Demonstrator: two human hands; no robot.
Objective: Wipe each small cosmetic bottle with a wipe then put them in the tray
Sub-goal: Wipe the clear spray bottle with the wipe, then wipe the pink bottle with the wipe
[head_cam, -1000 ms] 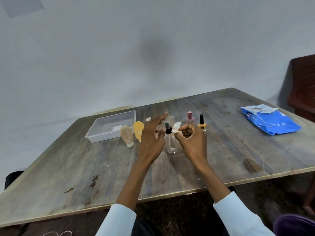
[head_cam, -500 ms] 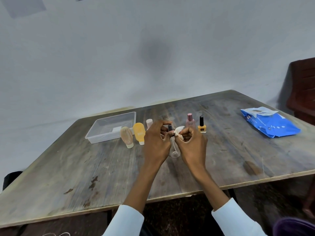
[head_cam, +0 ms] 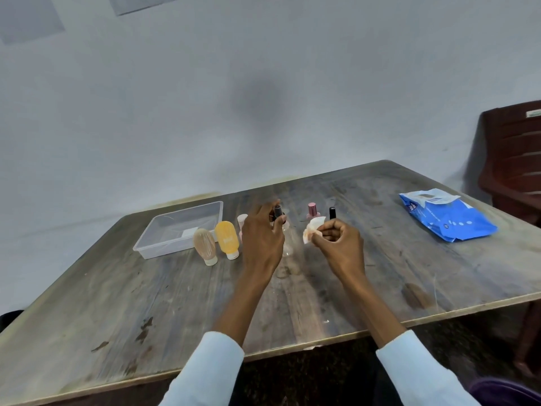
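My left hand (head_cam: 262, 241) grips a clear spray bottle (head_cam: 287, 244) around its black pump top, and the bottle looks lifted slightly off the wooden table (head_cam: 175, 303). To its right my right hand (head_cam: 336, 244) pinches a crumpled white wipe (head_cam: 312, 230), held apart from the bottle. Behind the hands stand a pink-capped bottle (head_cam: 312, 210) and a black-capped nail polish (head_cam: 332, 213). A beige tube (head_cam: 205, 249), an orange tube (head_cam: 227, 239) and a pale pink bottle (head_cam: 241, 222) stand left of my left hand. The clear plastic tray (head_cam: 152, 244) sits at the far left.
A blue wipes pack (head_cam: 448, 219) lies at the right of the table. A dark brown chair (head_cam: 515, 159) stands beyond the right edge. The wall runs close behind the table's far edge. Bare tabletop stretches in front of the hands.
My left hand closed on the spray bottle's top and drew it left. My right hand with the wipe moved right, away from the bottle.
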